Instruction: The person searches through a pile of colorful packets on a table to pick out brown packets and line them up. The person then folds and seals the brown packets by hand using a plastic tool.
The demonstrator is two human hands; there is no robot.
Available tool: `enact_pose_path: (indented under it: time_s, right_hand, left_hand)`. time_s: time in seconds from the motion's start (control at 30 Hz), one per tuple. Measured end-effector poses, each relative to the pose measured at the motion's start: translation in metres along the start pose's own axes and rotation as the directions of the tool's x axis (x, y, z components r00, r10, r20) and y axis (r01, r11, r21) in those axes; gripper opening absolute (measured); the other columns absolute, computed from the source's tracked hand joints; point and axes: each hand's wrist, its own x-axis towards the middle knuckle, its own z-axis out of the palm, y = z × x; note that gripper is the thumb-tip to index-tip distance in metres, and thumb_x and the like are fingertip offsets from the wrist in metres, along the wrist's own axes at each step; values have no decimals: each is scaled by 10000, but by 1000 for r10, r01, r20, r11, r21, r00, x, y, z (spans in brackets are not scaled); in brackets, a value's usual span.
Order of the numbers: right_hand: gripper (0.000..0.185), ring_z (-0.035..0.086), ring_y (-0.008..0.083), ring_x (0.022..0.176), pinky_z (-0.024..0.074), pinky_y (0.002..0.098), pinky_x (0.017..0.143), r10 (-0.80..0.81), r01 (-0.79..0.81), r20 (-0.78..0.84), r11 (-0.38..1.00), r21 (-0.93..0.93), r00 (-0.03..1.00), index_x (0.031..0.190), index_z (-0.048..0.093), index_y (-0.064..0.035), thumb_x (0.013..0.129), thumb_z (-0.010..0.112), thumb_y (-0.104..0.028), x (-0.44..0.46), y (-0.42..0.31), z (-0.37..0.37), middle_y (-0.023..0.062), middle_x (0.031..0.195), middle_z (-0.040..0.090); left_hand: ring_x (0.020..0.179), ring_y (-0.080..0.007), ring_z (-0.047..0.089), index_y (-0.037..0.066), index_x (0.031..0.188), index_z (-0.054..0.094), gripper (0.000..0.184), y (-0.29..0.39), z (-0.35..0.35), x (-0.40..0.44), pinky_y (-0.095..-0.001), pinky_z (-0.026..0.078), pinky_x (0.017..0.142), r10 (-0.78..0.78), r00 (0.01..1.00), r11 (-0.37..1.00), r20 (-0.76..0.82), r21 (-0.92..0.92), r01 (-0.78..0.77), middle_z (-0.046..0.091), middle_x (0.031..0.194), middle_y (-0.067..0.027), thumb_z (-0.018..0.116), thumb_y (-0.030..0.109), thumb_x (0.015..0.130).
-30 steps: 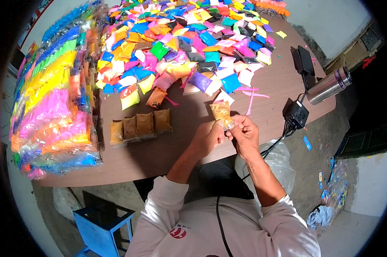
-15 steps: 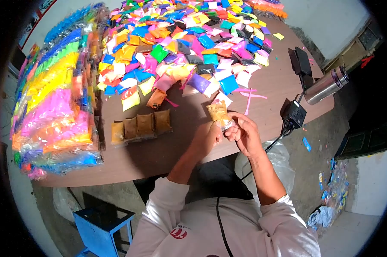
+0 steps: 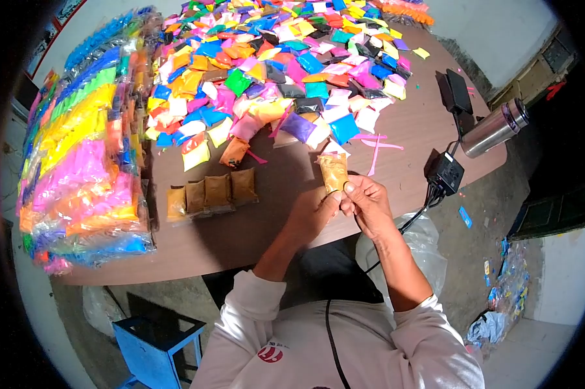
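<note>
A brown-gold packet (image 3: 334,173) in clear wrap stands upright between my hands, above the table's front part. My left hand (image 3: 319,211) pinches its lower left corner with the thumb. My right hand (image 3: 369,202) grips its lower right corner between thumb and fingers. Left of my hands, several similar brown packets (image 3: 218,190) lie side by side in a row on the table. An orange packet (image 3: 234,152) and a purple packet (image 3: 298,128) lie beyond my hands at the near edge of a large pile.
The multicoloured packet pile (image 3: 273,71) spreads across the back of the table (image 3: 428,117). Stacked wrapped bundles (image 3: 85,149) rise at the left. Pink strips (image 3: 376,148), a black adapter (image 3: 445,172) with cables and a steel flask (image 3: 494,128) are at right. A blue stool (image 3: 156,343) stands below left.
The held packet has turned more upright and shifted slightly right. My right thumb has come down onto its lower corner, where the fingers were looser before.
</note>
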Motion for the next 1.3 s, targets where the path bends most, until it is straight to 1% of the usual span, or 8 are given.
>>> enact_pose_path:
  time_s: [0.07, 0.3, 0.43, 0.5, 0.83, 1.0, 1.23, 1.3]
  right_hand:
    - [258, 519, 69, 562, 395, 183, 492, 54, -55, 64, 998, 16, 996, 1007, 615, 20, 860, 638, -192, 1, -4, -1, 51, 777, 644]
    - [211, 502, 68, 530, 378, 185, 460, 63, -61, 20, 996, -70, 998, 903, 616, 7, 862, 637, -199, 0, 1, -3, 39, 726, 622]
    - [202, 474, 69, 491, 350, 191, 427, 31, -30, 41, 999, -31, 999, 835, 605, 1, 861, 640, -197, -2, -3, 0, 39, 673, 602]
    - [204, 466, 69, 482, 342, 192, 420, 28, -27, 36, 1000, -16, 999, 827, 603, 1, 859, 642, -196, -2, -4, 0, 41, 662, 600]
    - [186, 449, 72, 469, 328, 193, 423, 79, -79, 123, 997, 1, 989, 862, 597, 2, 872, 613, -183, 3, -5, -5, 47, 662, 596]
    - [171, 456, 68, 499, 343, 185, 468, 104, -112, 81, 988, 108, 991, 893, 591, -3, 878, 592, -174, 3, -10, 3, 17, 648, 571]
    - [138, 474, 63, 521, 332, 179, 476, 109, -108, 100, 994, -19, 989, 831, 592, -21, 871, 585, -153, 3, -13, 6, 10, 640, 560]
    - [131, 475, 60, 521, 331, 179, 475, 103, -101, 93, 995, -22, 990, 818, 591, -26, 870, 584, -147, 2, -13, 8, 10, 639, 560]
  left_hand:
    - [600, -99, 459, 32, 779, 527, 329, -3, -1, -1, -270, 380, 562, -7, 1000, 999, -13, -36, 6, 500, 655, -10, 427, 299, 943]
    - [542, -69, 407, 62, 752, 522, 318, -16, 0, -2, -240, 342, 511, -39, 997, 975, -60, -223, 25, 465, 622, 24, 442, 312, 931]
    - [551, -73, 425, 57, 776, 535, 310, -11, 2, -1, -243, 349, 520, -30, 998, 981, -46, -191, 20, 483, 633, 26, 451, 315, 928]
    - [567, -75, 454, 51, 801, 552, 314, -5, 7, 0, -241, 356, 525, 67, 992, 998, -110, 8, -67, 501, 640, 25, 461, 325, 924]
    - [596, -100, 508, 22, 804, 591, 282, -14, 6, -3, -270, 407, 561, -32, 991, 999, -131, 35, 37, 564, 667, -33, 478, 245, 935]
    - [585, -96, 492, 37, 761, 579, 286, -13, 4, -6, -255, 401, 557, -30, 996, 998, -89, -58, 25, 550, 660, -27, 468, 242, 928]
    - [612, -109, 514, 44, 738, 573, 285, -15, 3, -5, -264, 415, 585, 23, 999, 999, -30, -27, -24, 559, 668, -34, 460, 227, 925]
    - [588, -118, 486, 37, 701, 571, 320, -19, 5, -3, -262, 391, 558, 83, 995, 996, -54, 46, -80, 529, 614, -29, 454, 277, 877]
